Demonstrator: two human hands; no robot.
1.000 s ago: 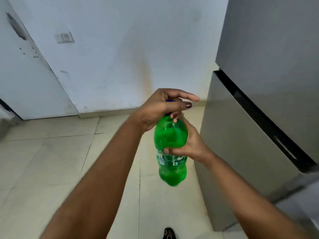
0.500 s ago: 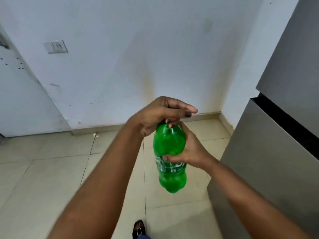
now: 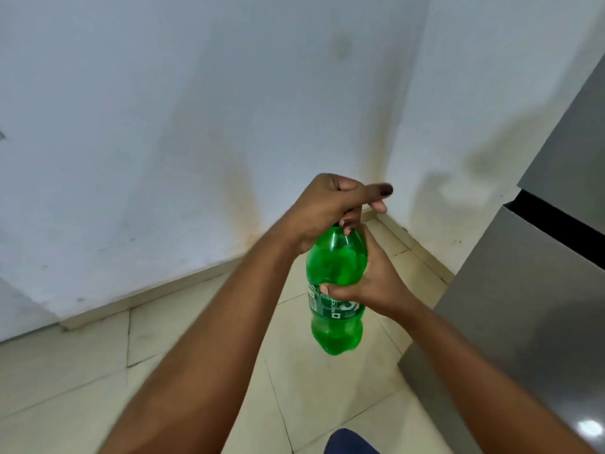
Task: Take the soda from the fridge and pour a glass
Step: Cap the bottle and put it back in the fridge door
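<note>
**Desk:** Head camera, looking down: what are the fingers doing?

**Photographer:** The left hand (image 3: 330, 208) curls its lower fingers over the top of a green translucent plastic soda bottle (image 3: 335, 290), hiding the cap. Its forefinger and thumb stick out straight, past the neck. The right hand (image 3: 366, 283) wraps the bottle's shoulder just above the label, fingertips showing on the front. Both hands grip it; neither is slack.

**Desk:** And the bottle itself?

**Photographer:** Upright, held in mid-air over pale cream floor tiles (image 3: 82, 371), touching nothing but the hands. It looks close to full.

**Desk:** What has changed in the past second?

**Photographer:** Mostly the view. It has swung right, so the wall switch has gone out of frame and the stained white wall corner (image 3: 379, 165) now sits behind the hands. The grey steel fridge (image 3: 523, 306) keeps to the right edge, doors closed. The left hand has turned a little on the top, consistent with twisting the cap, though whether it has loosened I cannot tell.

**Desk:** Meaning for the job?

**Photographer:** The fetching looks finished and the opening is under way. No glass is in sight, so the pouring is yet to come. A full fizzy bottle may foam once opened.
</note>
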